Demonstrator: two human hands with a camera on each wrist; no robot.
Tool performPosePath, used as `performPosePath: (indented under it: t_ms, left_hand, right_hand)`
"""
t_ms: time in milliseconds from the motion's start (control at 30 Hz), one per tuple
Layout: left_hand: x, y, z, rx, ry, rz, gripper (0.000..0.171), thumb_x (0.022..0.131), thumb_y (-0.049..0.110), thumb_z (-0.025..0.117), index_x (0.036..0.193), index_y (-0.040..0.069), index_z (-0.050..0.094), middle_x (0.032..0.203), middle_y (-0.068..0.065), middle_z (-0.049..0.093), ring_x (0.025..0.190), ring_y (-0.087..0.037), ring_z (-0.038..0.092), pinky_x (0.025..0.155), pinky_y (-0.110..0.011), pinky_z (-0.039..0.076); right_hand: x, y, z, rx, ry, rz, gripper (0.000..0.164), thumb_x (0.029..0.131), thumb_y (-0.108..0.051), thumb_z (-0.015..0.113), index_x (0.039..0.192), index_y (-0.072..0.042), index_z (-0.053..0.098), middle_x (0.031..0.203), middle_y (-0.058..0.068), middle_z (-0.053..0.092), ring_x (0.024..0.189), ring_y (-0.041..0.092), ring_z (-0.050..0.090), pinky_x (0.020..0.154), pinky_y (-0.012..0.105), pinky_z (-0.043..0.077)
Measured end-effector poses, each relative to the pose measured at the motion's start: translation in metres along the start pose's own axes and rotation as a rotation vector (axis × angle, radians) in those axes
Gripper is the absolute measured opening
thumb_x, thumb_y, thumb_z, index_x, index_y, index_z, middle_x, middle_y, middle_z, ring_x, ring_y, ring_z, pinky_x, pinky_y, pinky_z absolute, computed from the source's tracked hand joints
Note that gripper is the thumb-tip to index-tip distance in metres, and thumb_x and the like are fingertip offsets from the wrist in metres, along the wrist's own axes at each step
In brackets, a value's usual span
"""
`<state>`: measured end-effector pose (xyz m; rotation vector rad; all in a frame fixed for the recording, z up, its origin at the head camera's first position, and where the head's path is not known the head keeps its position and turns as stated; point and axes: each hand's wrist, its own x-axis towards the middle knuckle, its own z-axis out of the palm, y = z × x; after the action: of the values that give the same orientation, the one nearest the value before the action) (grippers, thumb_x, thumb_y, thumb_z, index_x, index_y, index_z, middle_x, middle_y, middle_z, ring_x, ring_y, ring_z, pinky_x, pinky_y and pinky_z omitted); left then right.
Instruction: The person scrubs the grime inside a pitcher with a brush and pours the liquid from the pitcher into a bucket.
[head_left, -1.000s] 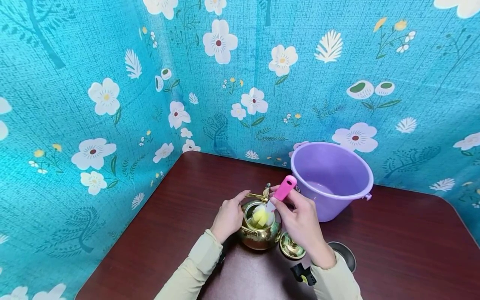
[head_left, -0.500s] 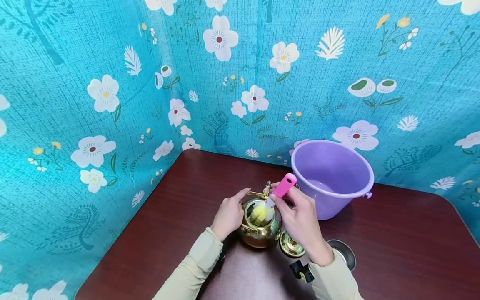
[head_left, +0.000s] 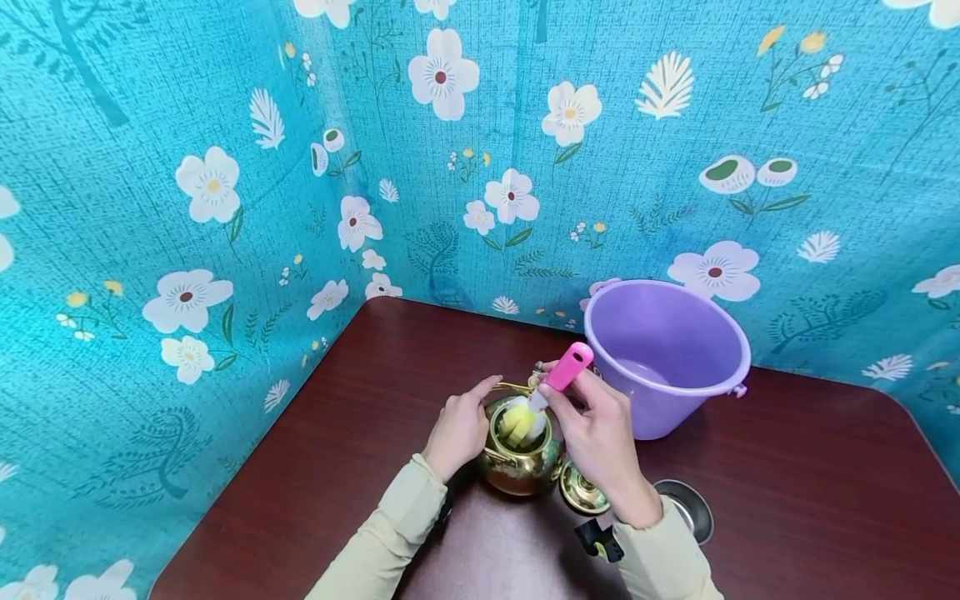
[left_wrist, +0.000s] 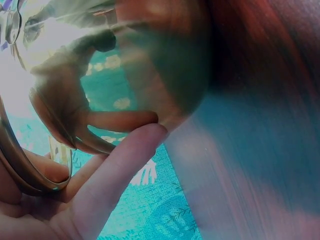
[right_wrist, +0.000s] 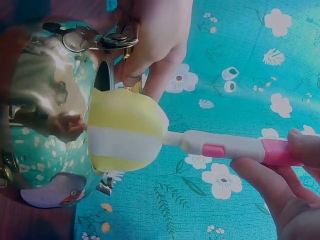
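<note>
A shiny brass kettle (head_left: 517, 479) stands on the table with its mouth uncovered. My left hand (head_left: 457, 429) steadies it from the left. In the left wrist view the thumb (left_wrist: 120, 170) presses the polished body while other fingers curl at the kettle's handle (left_wrist: 30, 187). My right hand (head_left: 603, 429) pinches the pink and white grip of a sponge bottle brush (head_left: 567, 367). Its yellow and white sponge head (right_wrist: 127, 130) is partly inside the kettle's mouth, the rest bulging out in the right wrist view. The kettle's brass lid (head_left: 583, 493) lies just right of the kettle, partly behind the right hand.
A purple bucket (head_left: 652, 408) stands behind and right of the kettle. A small metal bowl (head_left: 697, 512) sits by the right sleeve, partly covered by it. Flowered blue cloth (head_left: 465, 150) hangs around the back and left edges of the dark red table (head_left: 810, 467).
The sponge head has shifted slightly up and left inside the kettle's mouth as the right hand moves the brush. The left hand and kettle stay in place.
</note>
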<state>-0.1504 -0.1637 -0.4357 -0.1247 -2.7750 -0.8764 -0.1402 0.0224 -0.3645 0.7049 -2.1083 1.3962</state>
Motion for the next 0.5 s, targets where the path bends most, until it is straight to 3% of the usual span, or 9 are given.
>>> performPosePath:
  t_ms: [500]
  left_hand:
    - [-0.0013,-0.0007,0.0010,-0.003,0.021,0.009,0.051,0.088,-0.002,0.050,0.132,0.023,0.058,0.074,-0.015,0.068,0.065,-0.032,0.066,0.054,-0.043,0.051]
  right_hand:
    - [-0.0005,-0.0031,0.0049,0.052,0.003,-0.003,0.016,0.084,-0.004,0.072,0.099,-0.005,0.071,0.100,0.011,0.073,0.090,0.011,0.070,0.080,0.012,0.049]
